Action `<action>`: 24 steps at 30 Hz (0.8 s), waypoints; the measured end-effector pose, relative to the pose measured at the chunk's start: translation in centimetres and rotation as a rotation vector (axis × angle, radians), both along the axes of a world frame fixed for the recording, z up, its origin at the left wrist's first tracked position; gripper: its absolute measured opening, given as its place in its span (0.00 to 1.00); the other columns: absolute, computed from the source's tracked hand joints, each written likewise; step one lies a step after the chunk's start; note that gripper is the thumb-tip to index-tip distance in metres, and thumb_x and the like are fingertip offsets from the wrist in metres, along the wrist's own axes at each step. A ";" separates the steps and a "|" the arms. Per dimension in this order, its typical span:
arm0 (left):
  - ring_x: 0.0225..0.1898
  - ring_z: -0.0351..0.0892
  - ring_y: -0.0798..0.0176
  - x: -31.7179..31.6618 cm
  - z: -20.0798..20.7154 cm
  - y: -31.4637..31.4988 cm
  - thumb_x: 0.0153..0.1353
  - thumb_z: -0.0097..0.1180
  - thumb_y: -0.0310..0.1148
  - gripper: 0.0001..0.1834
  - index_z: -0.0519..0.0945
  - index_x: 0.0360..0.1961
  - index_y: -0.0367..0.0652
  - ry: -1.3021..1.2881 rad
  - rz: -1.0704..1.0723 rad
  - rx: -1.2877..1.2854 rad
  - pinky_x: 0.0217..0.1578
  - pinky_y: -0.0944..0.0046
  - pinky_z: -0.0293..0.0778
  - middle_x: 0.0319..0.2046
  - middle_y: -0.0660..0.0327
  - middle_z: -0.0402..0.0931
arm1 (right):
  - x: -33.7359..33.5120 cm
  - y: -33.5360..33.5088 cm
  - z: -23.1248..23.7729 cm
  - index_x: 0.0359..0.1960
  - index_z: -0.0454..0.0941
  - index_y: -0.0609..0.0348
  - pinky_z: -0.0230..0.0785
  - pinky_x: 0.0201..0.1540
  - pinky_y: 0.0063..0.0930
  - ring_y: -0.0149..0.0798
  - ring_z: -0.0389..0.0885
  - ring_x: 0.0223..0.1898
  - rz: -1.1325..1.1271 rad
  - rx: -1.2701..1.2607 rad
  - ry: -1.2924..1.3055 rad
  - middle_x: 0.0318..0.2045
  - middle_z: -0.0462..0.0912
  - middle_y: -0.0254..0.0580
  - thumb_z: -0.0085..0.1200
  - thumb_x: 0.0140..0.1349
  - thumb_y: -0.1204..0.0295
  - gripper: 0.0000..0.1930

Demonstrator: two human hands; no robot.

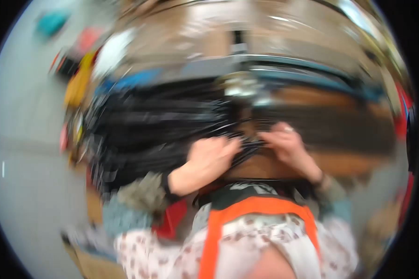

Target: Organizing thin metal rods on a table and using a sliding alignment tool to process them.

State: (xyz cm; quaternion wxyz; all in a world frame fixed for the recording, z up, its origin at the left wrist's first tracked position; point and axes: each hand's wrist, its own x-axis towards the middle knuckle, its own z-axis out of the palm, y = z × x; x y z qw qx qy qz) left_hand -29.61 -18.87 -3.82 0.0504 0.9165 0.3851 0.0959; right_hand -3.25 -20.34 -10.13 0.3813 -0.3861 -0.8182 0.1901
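Observation:
A heap of shiny, crinkled black plastic film [163,116] covers the left half of the brown worktop [274,167]. My left hand [209,160] is closed on the near right edge of this film, fingers pointing right. A short twist of the film stretches across to my right hand [288,149], whose fingertips are pinched on its end. A ring shows on one right finger. Just beyond the hands is a pale, shiny roundish thing [242,86], too smeared by motion to name. Motion blur hides the finer finger detail.
Behind the worktop runs a blue-grey rail [302,69], with brown cartons or shelving [172,37] beyond it. A dark band [335,128] lies across the worktop on the right. Yellow, red and white items [79,86] crowd the left side beside a pale floor [28,130].

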 end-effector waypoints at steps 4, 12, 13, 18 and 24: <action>0.30 0.76 0.54 1.5 1.6 2.3 0.62 0.53 0.28 0.03 0.73 0.36 0.46 0.135 -0.155 0.114 0.30 0.54 0.73 0.27 0.59 0.73 | -0.5 0.8 -1.2 0.61 0.74 0.61 0.77 0.48 0.41 0.51 0.81 0.46 -0.081 0.272 0.046 0.40 0.83 0.43 0.63 0.52 0.74 0.30; 0.27 0.74 0.51 1.9 6.1 13.0 0.60 0.54 0.21 0.26 0.76 0.61 0.46 0.126 -0.462 0.351 0.26 0.53 0.70 0.27 0.56 0.69 | 7.2 -0.2 -0.4 0.68 0.67 0.49 0.76 0.27 0.36 0.50 0.83 0.24 -0.867 0.090 -0.162 0.21 0.80 0.47 0.61 0.62 0.51 0.35; 0.26 0.73 0.51 3.5 5.2 12.9 0.60 0.53 0.20 0.27 0.76 0.62 0.48 0.156 -0.524 0.329 0.26 0.53 0.70 0.26 0.57 0.69 | 6.4 -0.2 0.3 0.69 0.66 0.48 0.76 0.28 0.37 0.49 0.83 0.24 -0.773 0.295 -0.102 0.21 0.81 0.47 0.61 0.62 0.51 0.35; 0.35 0.75 0.45 2.9 3.0 14.3 0.60 0.49 0.19 0.26 0.69 0.62 0.36 -0.003 -0.532 0.340 0.37 0.49 0.72 0.32 0.50 0.75 | 13.8 -0.4 -4.8 0.60 0.77 0.45 0.78 0.35 0.38 0.47 0.84 0.32 -1.038 0.079 -0.222 0.29 0.83 0.43 0.61 0.61 0.51 0.27; 0.36 0.76 0.45 3.5 2.8 12.8 0.60 0.50 0.21 0.14 0.74 0.49 0.37 0.090 -0.549 0.273 0.37 0.50 0.73 0.31 0.50 0.74 | 12.8 -0.1 -3.9 0.45 0.84 0.46 0.78 0.30 0.37 0.44 0.85 0.27 -0.857 0.394 -0.260 0.23 0.83 0.41 0.60 0.62 0.58 0.13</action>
